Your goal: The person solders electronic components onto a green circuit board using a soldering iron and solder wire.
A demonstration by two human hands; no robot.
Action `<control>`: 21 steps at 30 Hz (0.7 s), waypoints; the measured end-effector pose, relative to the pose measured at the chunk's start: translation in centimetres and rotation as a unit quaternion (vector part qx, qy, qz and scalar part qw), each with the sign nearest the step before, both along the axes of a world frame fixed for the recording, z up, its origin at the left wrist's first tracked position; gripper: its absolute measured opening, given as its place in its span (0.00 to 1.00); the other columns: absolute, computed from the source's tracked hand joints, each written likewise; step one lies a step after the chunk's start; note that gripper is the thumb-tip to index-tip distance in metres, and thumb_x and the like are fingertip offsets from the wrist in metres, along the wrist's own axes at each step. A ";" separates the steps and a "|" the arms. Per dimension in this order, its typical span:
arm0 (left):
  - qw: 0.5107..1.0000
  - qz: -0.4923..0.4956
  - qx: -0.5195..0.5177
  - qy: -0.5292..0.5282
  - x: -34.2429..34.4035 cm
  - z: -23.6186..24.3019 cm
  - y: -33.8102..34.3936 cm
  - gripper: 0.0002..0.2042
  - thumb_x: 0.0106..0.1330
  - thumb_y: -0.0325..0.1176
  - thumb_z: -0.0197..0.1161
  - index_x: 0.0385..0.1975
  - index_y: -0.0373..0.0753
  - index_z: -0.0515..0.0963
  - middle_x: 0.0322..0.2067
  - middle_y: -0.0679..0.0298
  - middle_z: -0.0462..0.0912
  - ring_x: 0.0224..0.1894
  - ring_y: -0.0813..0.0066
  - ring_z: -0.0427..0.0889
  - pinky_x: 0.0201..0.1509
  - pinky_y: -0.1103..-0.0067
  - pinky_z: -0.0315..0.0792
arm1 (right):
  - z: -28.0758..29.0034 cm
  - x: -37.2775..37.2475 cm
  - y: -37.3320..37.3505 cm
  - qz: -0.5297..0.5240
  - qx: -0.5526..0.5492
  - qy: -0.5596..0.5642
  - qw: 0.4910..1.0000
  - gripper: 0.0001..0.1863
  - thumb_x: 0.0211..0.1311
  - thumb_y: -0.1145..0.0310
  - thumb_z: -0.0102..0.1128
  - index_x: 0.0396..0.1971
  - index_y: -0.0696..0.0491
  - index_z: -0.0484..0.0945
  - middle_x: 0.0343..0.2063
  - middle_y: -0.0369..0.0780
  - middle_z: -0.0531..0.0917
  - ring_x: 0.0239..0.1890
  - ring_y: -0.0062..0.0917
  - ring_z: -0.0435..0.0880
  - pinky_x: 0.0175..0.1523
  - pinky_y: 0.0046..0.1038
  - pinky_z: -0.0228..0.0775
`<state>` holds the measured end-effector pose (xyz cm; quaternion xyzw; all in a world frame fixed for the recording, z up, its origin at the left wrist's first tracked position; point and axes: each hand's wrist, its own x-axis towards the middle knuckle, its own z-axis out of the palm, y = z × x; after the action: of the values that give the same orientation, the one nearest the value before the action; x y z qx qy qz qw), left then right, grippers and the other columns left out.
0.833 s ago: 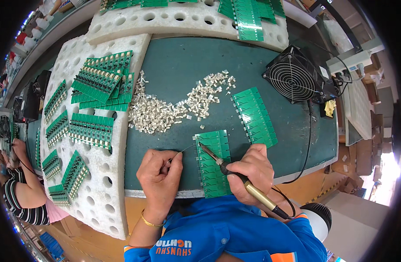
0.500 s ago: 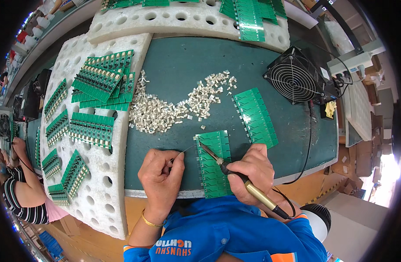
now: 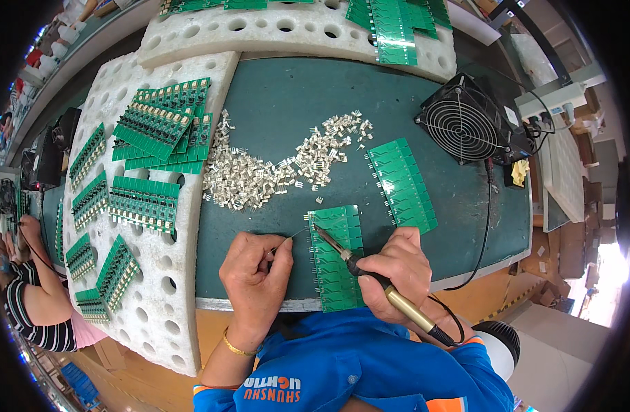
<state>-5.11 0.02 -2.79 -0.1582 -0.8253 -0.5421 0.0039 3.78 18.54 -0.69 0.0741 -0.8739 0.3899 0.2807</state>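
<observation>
In my right hand [image 3: 399, 275] is a soldering iron [image 3: 412, 308] with a gold-coloured handle and black grip. Its tip rests at the upper left edge of a green circuit board [image 3: 337, 264], which lies on the table in front of me. My left hand [image 3: 258, 271] pinches a thin strand of solder wire [image 3: 299, 233], whose end reaches toward the same board edge near the iron's tip. A second green circuit board [image 3: 403, 184] lies to the right, beyond my right hand. Small pins stick out along the left edges of both boards.
A pile of small white connectors [image 3: 249, 180] spreads beyond my hands. At left, a white foam board [image 3: 157, 275] with holes carries several populated circuit boards [image 3: 144, 204]. Another foam block [image 3: 260, 31] lies at the back. A black fan [image 3: 460, 122] stands right; a co-worker [image 3: 43, 292] sits far left.
My left hand has shifted very slightly to the right with the solder wire. The soldering iron and the boards have hardly moved.
</observation>
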 end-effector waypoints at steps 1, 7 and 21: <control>1.000 -0.002 0.000 -0.002 0.0 0.0 0.0 0.04 0.55 0.19 0.70 0.26 0.34 0.81 0.22 0.70 0.71 0.21 0.87 0.63 0.22 0.86 0.56 | -0.1 0.1 0.0 0.000 0.000 0.000 1.000 0.11 0.47 0.74 0.69 0.32 0.55 0.79 0.19 0.34 0.80 0.19 0.28 0.73 0.37 0.32 0.60; 1.000 -0.004 -0.001 -0.005 0.1 0.0 -0.1 0.04 0.55 0.19 0.69 0.26 0.34 0.81 0.22 0.70 0.72 0.21 0.88 0.63 0.22 0.87 0.57 | -0.2 0.2 -0.1 0.000 0.003 0.001 1.000 0.10 0.49 0.72 0.69 0.32 0.54 0.79 0.19 0.35 0.80 0.19 0.27 0.73 0.37 0.32 0.61; 1.000 -0.013 -0.007 -0.016 0.1 0.0 -0.2 0.04 0.55 0.19 0.70 0.26 0.35 0.81 0.23 0.71 0.72 0.21 0.89 0.64 0.22 0.87 0.57 | 0.0 0.7 -0.3 0.001 0.030 -0.009 1.000 0.12 0.49 0.68 0.72 0.33 0.54 0.80 0.19 0.35 0.80 0.18 0.27 0.73 0.37 0.32 0.62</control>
<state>-4.96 -0.22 -2.82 -0.1602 -0.8268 -0.5390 -0.0176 4.44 18.24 -0.71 0.0801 -0.8874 0.3649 0.2699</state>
